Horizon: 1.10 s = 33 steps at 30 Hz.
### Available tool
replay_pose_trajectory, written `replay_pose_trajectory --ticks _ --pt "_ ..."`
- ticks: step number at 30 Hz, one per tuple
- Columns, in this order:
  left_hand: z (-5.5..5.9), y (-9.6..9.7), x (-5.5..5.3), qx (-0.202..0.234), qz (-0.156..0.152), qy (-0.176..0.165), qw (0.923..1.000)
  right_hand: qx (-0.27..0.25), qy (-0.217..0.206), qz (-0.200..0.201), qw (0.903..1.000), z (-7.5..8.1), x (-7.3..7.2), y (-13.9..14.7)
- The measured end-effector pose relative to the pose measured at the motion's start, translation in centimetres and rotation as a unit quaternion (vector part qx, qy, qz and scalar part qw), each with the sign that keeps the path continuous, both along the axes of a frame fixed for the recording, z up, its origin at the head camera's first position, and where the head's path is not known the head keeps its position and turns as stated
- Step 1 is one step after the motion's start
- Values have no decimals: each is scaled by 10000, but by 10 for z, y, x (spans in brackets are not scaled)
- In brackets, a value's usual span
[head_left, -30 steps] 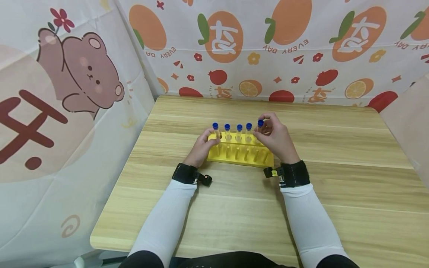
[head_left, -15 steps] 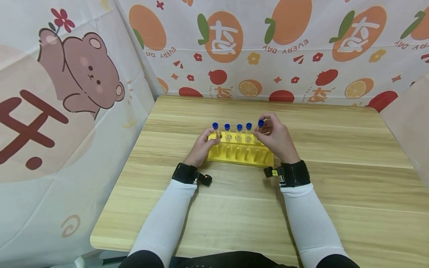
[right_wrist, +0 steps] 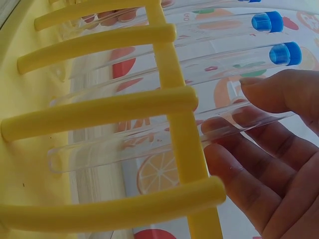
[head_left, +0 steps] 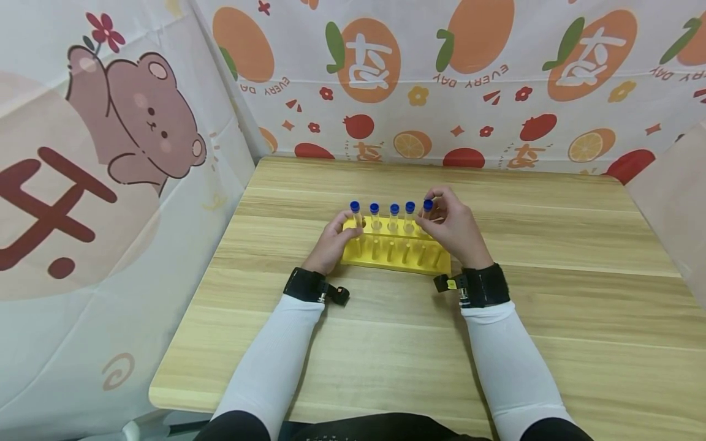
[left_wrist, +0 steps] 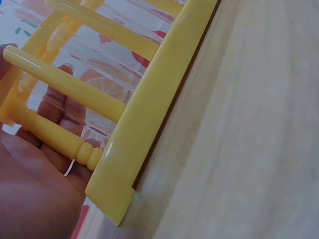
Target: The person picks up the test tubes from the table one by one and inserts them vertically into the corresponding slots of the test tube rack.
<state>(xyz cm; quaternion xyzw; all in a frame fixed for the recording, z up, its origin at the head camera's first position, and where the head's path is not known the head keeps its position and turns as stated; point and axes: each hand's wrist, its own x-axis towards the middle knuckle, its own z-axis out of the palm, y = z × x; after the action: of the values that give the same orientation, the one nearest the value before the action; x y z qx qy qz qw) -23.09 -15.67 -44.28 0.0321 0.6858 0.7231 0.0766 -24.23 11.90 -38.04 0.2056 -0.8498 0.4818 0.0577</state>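
Note:
A yellow test tube rack (head_left: pixel 397 262) stands on the table with several clear test tubes upright in a row, each with a blue cap. My left hand (head_left: pixel 331 244) grips the rack's left end, its thumb lying in front beside the leftmost tube (head_left: pixel 356 219). In the left wrist view, fingers (left_wrist: pixel 62 107) reach behind the rack's end post. At the other side, my right hand (head_left: pixel 458 228) pinches the rightmost test tube (right_wrist: pixel 129 149) just under its cap (head_left: pixel 428 204). That tube's lower part runs down through the rack in the right wrist view, its cap hidden by the thumb there.
The wooden table (head_left: pixel 386 355) carries the rack near its middle. A fruit-print cloth (head_left: pixel 419 116) hangs behind the far edge, and a bear-print cloth (head_left: pixel 149 116) hangs along the left. Each wrist wears a black strap with a small camera (head_left: pixel 337 296).
The rightmost tube's cap sits slightly lower, and my right fingers have come down a little with it. My left hand and the rack have stayed in place.

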Motion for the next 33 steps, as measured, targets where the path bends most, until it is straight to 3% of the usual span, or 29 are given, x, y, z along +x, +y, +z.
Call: replay_pose_trajectory --ticks 23,33 --pt "1 1 0 -12 26 -63 10000 7 -262 261 9993 1 -1 4" --pt "0 1 -2 12 24 -50 10000 80 -192 254 9995 1 -2 4"
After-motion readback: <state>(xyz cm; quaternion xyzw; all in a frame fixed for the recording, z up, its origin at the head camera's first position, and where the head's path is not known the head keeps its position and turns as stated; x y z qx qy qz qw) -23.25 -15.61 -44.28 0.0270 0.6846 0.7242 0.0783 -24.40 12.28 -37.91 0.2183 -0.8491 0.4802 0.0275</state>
